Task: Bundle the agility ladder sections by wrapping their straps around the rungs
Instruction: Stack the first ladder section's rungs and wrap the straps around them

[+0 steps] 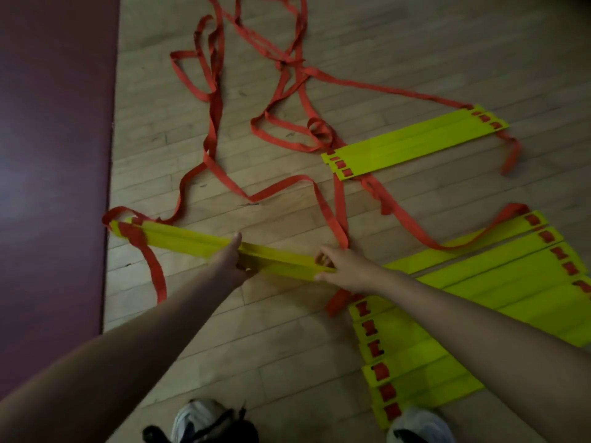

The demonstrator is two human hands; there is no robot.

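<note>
While the left grip [230, 260] is clamped around the middle of the gathered rung stack [188, 243] and the right grip [342, 271] pinches its right-hand end, I have the bundle low over the wooden floor [287, 346], its left-hand end by the purple mat [54, 155]. These yellow slats look light, flat and stiff, but I judge them slick against each other. Unless squeezed across the width, they could fan apart like the loose rungs [511, 266] to my right. The red strap [213, 123] is soft, limp webbing and prone to tangling; one turn already crosses the stack's left-hand end. I would hold mid-stack with one grip and take the strap close to the slats with the other.
</note>
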